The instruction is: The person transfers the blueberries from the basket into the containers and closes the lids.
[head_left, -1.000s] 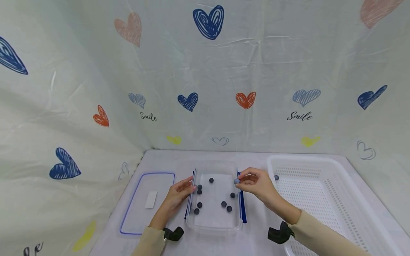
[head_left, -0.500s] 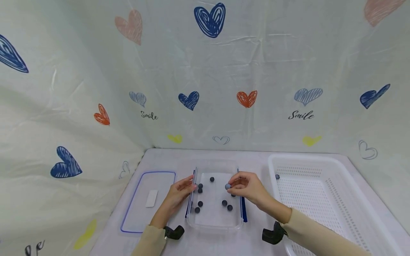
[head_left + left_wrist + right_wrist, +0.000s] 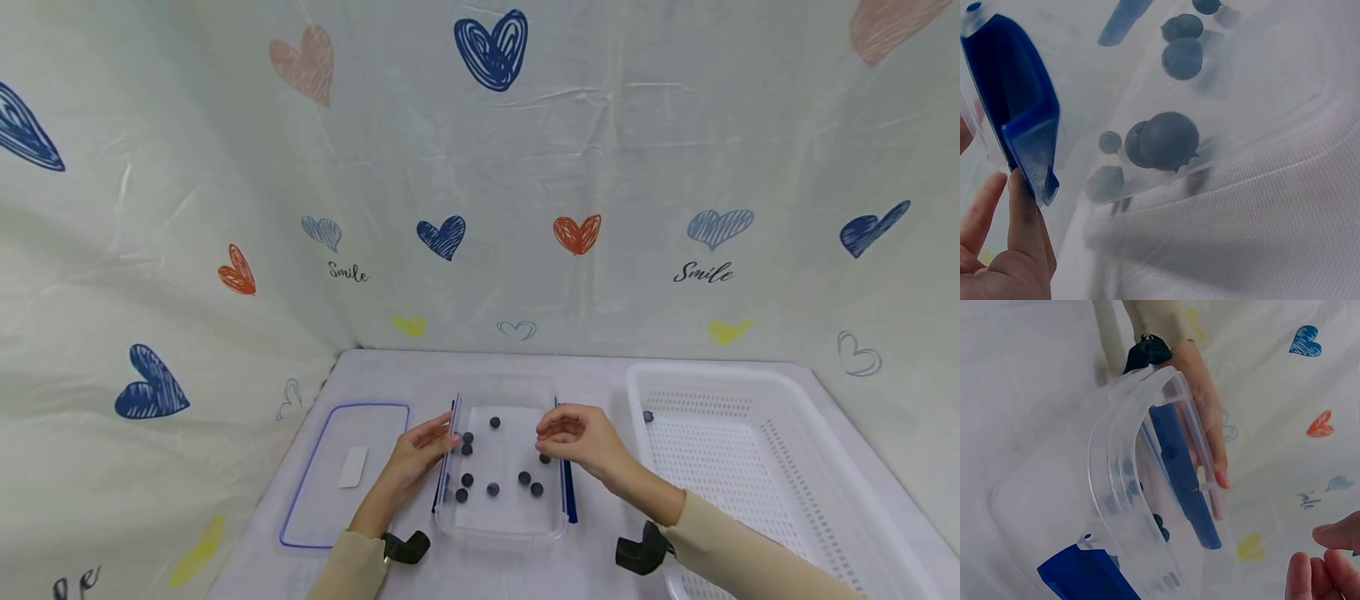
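A clear plastic container (image 3: 510, 527) with blue side clips holds several dark blueberries (image 3: 524, 477). One more blueberry (image 3: 492, 489) lies near the front of its floor. My left hand (image 3: 408, 462) rests at the container's left side. In the left wrist view its fairly straight fingers (image 3: 1025, 219) touch the blue clip (image 3: 1029, 100). Above the container's right rim hovers my right hand (image 3: 581, 437), fingers loosely bent with nothing between them. A blueberry (image 3: 545, 458) lies just below that hand. In the right wrist view the right fingertips (image 3: 1300, 575) are apart from the thumb.
Left of the container lies a clear lid (image 3: 315, 517) with a blue seal, and a white rectangle (image 3: 353, 467) shows on it. A large white perforated basket (image 3: 720, 467) stands on the right, with one blueberry (image 3: 648, 416) at its left wall. A heart-patterned curtain (image 3: 525, 167) hangs behind.
My right hand has moved left over the container with a pinched blueberry and let it go. That blueberry now lies on the container floor. My left hand has stayed in place.
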`<state>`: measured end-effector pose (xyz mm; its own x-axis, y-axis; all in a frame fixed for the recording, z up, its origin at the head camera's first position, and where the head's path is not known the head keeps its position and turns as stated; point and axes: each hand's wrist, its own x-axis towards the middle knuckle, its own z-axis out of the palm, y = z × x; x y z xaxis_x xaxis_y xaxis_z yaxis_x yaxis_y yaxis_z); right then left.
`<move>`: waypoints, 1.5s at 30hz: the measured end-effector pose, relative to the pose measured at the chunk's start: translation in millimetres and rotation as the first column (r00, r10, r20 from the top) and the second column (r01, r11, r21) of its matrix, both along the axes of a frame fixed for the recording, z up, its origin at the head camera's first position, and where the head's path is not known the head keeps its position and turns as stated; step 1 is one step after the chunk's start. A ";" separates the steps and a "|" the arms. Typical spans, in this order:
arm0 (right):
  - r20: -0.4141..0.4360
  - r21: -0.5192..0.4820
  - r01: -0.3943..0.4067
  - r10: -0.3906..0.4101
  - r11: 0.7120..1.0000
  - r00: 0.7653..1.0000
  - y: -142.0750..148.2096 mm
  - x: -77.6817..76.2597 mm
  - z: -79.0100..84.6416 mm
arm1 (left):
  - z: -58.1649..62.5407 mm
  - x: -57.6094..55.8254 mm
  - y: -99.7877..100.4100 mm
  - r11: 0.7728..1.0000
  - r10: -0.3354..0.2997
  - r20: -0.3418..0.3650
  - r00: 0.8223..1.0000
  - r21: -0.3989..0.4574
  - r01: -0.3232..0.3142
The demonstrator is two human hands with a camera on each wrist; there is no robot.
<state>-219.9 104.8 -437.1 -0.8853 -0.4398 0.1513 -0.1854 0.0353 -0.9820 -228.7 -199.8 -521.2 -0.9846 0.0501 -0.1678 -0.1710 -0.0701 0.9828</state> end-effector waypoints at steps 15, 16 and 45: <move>0.029 0.009 0.102 -0.102 0.995 0.994 27.4 -2.0 7.2 | -1.2 0.7 0.8 1.000 0.003 -0.003 1.000 0.011 -0.003; 0.029 0.006 0.113 -0.113 0.994 0.993 29.6 -2.5 7.9 | -1.7 1.2 0.7 1.000 0.000 -0.006 1.000 0.010 0.000; -0.099 0.004 0.452 -0.450 0.892 0.888 100.5 -28.9 7.4 | 2.0 1.0 0.6 1.000 0.004 -0.013 1.000 -0.017 -0.004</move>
<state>-248.9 205.3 -429.7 -0.9716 -0.0017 0.2367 -0.2339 0.1627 -0.9586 -227.8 -199.2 -519.2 -0.9868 0.0433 -0.1561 -0.1583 -0.0540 0.9859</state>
